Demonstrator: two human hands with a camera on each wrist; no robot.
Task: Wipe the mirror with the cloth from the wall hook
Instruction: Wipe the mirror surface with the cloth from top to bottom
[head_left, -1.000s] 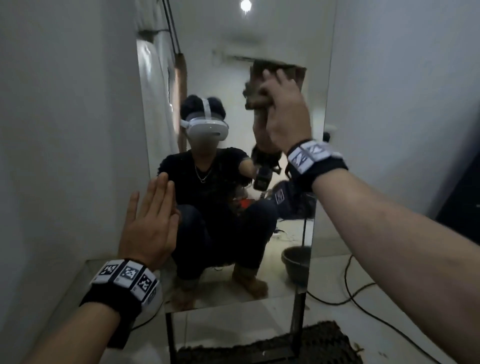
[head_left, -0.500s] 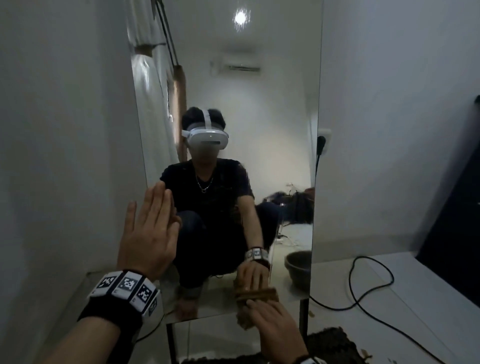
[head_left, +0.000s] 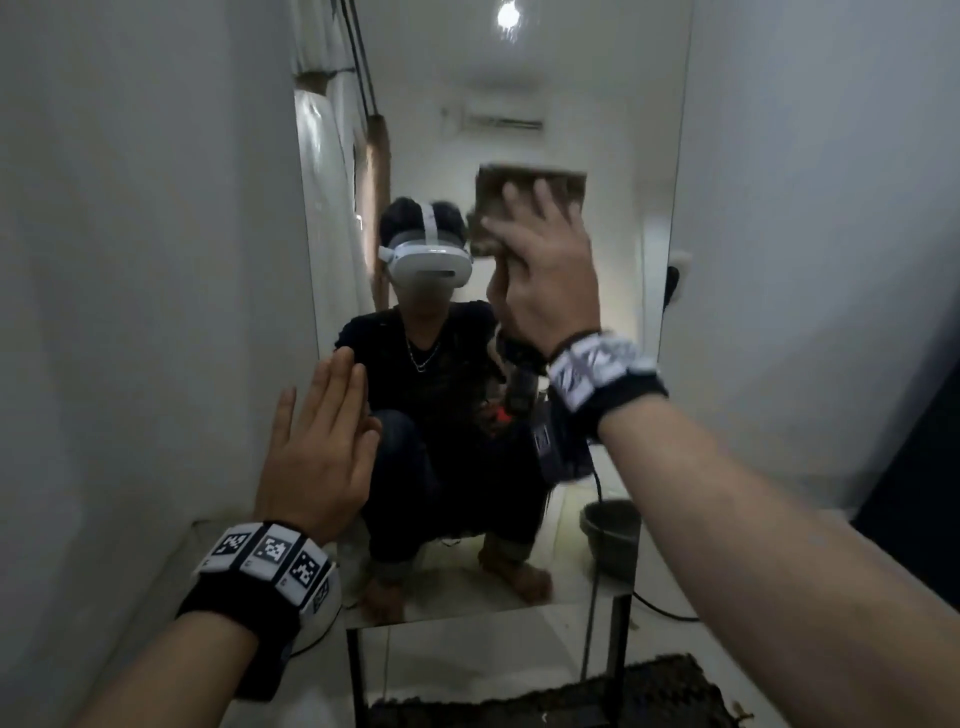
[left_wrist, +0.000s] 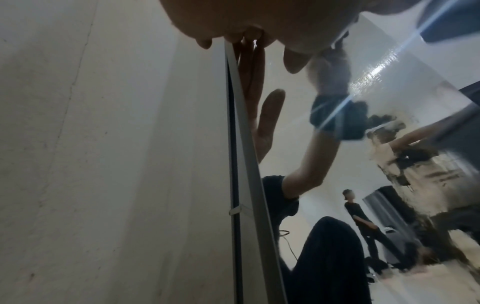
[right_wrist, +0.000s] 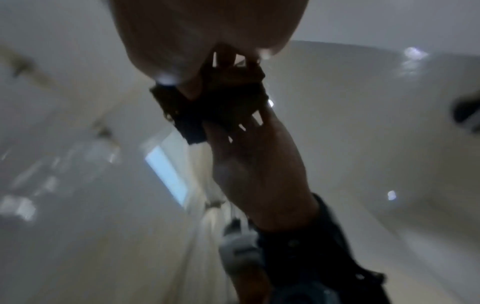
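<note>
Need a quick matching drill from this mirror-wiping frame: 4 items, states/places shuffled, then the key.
Items
1. left hand
2. right hand
3. cloth
4. dark basin

States/places
A. seen only as a reflection, on the floor at the mirror's lower right
B. fingers straight, flat against the mirror's left edge
C. brown, pressed to the upper glass
D. raised, fingers spread, pressing on the cloth

Pairs: 1-B, 2-D, 3-C, 4-A

Mirror (head_left: 597, 130) glossy smooth glass; cloth (head_left: 530, 197) coarse brown fabric; wall (head_left: 156, 260) matt painted plaster
</note>
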